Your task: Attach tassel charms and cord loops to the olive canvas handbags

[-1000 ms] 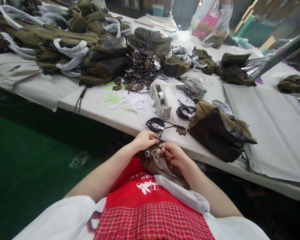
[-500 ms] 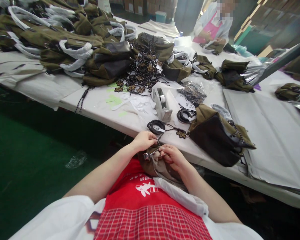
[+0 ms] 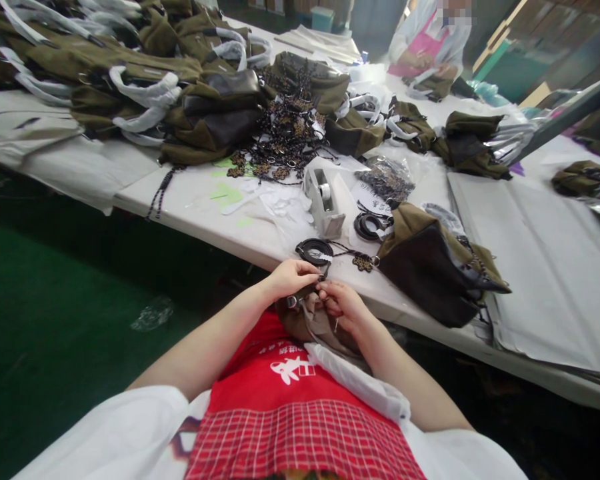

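Olive-green fabric bags [image 3: 217, 123] with white-wrapped handles [image 3: 147, 93] are crowding a long, white-covered desk [image 3: 180, 200]; a boxy grey tape dispenser [image 3: 325, 203] and coiled black straps [image 3: 316, 243] are sitting near its edge.

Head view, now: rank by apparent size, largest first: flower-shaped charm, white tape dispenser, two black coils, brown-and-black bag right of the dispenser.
1. Brown-and-black bag
2. White tape dispenser
3. Black coil nearer the hands and black coil by the bag: look alike, not ranked
4. Flower-shaped charm
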Demonstrator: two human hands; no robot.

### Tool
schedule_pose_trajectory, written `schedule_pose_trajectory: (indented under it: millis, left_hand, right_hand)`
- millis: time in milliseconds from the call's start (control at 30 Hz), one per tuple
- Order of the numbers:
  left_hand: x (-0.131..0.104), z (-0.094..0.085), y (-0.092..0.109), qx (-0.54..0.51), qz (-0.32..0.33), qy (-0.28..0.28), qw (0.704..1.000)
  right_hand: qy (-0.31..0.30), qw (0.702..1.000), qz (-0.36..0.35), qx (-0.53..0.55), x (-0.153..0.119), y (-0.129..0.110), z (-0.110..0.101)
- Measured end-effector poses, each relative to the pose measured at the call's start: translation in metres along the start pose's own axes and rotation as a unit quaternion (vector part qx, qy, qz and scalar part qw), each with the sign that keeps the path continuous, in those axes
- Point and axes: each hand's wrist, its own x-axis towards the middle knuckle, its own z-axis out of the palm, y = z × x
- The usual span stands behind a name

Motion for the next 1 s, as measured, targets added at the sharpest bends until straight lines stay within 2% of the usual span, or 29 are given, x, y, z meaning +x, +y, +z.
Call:
schedule_pose_trajectory:
  millis: [200,300,367,500,600,667,733,833,1000]
  left_hand:
    - [0.009,0.009,0.004,-0.044,-0.008,0.034,0.998]
    - [0.007,0.012,0.012,-0.076,0.027,0.042,0.996]
    - [0.001,0.012,0.019,-0.109,0.045,0.015,0.993]
    - [-0.013,0.013,0.032,-0.109,0.020,-0.057,0.992]
    - [-0.022,0.015,0.036,-0.074,0.024,-0.041,0.996]
    - [-0.027,0.016,0.038,-0.069,0.039,-0.034,0.996]
    - [-0.032,0.017,0.040,-0.060,0.057,-0.041,0.996]
    - [-0.040,0.019,0.045,0.003,0.101,-0.045,0.994]
    - [-0.051,0.023,0.056,0.165,0.208,-0.001,0.964]
  right_hand:
    - [0.024,1.000,-0.009,0.002,-0.002,-0.002,-0.001]
    - [0.081,0.992,-0.095,-0.005,-0.014,-0.005,0.000]
    - [0.104,0.982,-0.159,-0.007,-0.025,-0.009,0.002]
    - [0.040,0.985,-0.167,0.034,-0.045,-0.017,0.003]
    - [0.001,0.981,-0.192,0.026,-0.051,-0.019,0.002]
    - [0.010,0.977,-0.210,-0.028,-0.052,-0.018,0.001]
    - [0.047,0.966,-0.227,-0.111,-0.052,-0.015,-0.001]
    - [0.073,0.920,-0.275,-0.268,-0.056,-0.014,-0.003]
    - [0.015,0.795,-0.360,-0.488,-0.070,-0.027,-0.001]
